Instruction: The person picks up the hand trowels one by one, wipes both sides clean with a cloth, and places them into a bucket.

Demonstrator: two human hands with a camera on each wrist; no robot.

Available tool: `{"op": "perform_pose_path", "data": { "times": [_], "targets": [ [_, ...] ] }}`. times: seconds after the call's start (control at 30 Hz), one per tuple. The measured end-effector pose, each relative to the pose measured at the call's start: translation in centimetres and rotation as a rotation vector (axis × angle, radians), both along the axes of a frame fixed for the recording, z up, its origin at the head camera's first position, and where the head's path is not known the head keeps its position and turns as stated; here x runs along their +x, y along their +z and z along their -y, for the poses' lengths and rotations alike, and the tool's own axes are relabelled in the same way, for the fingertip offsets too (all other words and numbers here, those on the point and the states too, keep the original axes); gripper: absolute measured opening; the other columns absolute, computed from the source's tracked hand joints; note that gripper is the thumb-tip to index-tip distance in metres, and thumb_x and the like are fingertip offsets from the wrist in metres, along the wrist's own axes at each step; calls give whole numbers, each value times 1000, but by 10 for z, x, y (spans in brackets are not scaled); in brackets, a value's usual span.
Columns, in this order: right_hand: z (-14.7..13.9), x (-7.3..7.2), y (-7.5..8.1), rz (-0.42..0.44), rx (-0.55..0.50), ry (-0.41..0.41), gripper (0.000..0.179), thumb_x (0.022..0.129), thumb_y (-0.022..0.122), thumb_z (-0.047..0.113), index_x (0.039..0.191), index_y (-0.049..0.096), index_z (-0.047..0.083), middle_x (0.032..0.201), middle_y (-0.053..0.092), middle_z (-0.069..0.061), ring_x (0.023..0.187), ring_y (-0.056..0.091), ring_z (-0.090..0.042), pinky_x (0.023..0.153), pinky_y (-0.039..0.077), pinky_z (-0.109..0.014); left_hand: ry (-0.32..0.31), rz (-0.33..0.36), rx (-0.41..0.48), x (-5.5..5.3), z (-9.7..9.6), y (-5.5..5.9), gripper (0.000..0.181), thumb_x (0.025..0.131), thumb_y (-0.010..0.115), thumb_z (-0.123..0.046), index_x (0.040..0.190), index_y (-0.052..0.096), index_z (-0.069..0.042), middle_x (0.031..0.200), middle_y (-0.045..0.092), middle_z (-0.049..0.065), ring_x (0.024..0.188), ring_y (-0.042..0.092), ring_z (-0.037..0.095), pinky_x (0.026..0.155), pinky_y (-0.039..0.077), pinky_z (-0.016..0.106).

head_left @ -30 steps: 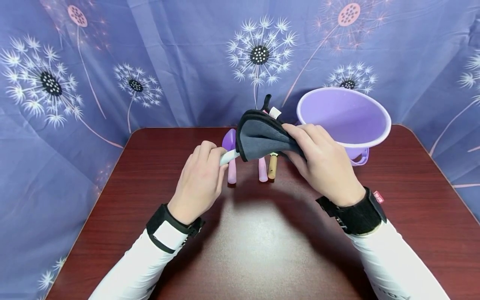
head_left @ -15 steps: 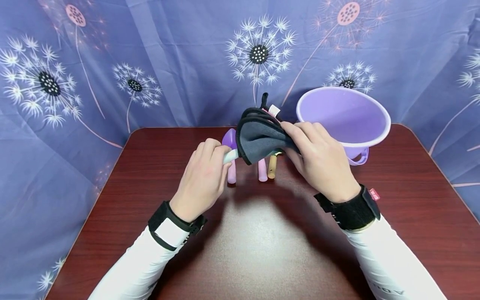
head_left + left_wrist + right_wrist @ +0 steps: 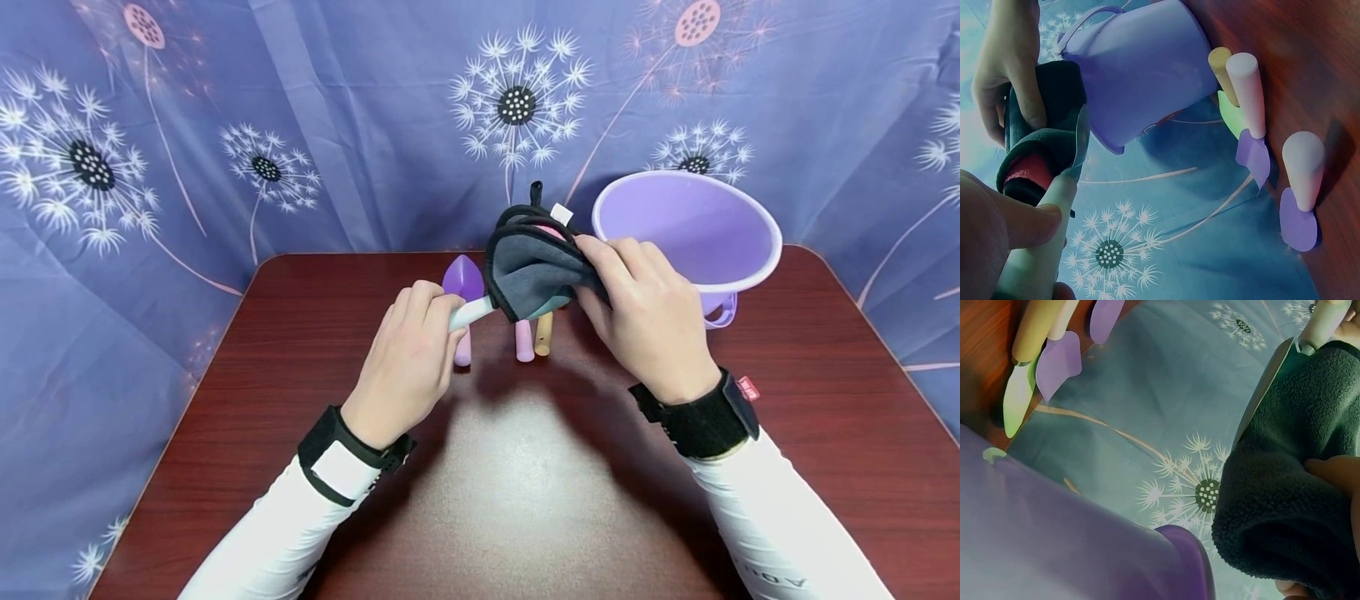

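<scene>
My left hand (image 3: 405, 358) grips the pale mint handle (image 3: 472, 312) of a small hand trowel and holds it raised above the table. A dark grey cloth (image 3: 536, 262) with black edging, a loop and a white tag is folded over the trowel's blade. My right hand (image 3: 654, 312) pinches the cloth around the blade from the right. In the left wrist view an edge of the green blade (image 3: 1082, 144) shows beside the cloth, and the right wrist view shows that blade (image 3: 1265, 384) along the cloth's fleecy side. Most of the blade is hidden.
A purple bucket (image 3: 686, 229) stands at the back right. Behind my hands lie a purple trowel (image 3: 462, 277), a pink-handled tool (image 3: 524, 342) with a purple blade, and a wooden-handled tool (image 3: 543, 335) with a light green blade. A blue dandelion-print curtain (image 3: 375, 125) hangs behind the table.
The cloth has shifted a little to the right and up along the trowel. More of the mint handle shows, along with a bit of green blade under the cloth. Both hands keep their hold.
</scene>
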State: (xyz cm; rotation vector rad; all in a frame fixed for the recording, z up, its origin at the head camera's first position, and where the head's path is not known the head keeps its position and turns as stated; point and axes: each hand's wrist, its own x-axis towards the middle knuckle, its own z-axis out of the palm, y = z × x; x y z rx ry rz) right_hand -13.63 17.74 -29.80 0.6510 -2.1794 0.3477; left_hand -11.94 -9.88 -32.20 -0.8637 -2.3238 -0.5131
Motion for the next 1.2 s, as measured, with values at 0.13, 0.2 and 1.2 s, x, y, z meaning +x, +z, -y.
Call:
{"op": "perform_pose_path", "data": {
  "times": [0.13, 0.2, 1.2],
  "targets": [
    [-1, 0, 1, -10, -19, -21, 41, 94, 63, 19, 134, 60, 11, 105, 63, -12, 90, 58, -33, 69, 50, -51, -5, -3, 1, 1, 0, 1, 19, 98, 58, -11, 112, 60, 2, 105, 51, 14, 87, 46, 27, 74, 39, 36],
    [-1, -1, 2, -19, -24, -28, 40, 95, 63, 19, 134, 60, 11, 104, 63, -12, 90, 58, -34, 69, 50, -51, -7, -6, 3, 1, 0, 1, 19, 98, 58, -11, 112, 60, 2, 104, 51, 14, 87, 46, 27, 74, 39, 36],
    [-3, 5, 8, -67, -80, -103, 41, 92, 62, 16, 132, 62, 9, 98, 62, -14, 85, 59, -36, 71, 49, -51, -2, 32, 68, 6, -2, 0, 21, 100, 56, -14, 112, 59, 2, 103, 49, 13, 88, 45, 27, 78, 40, 36]
  ]
}}
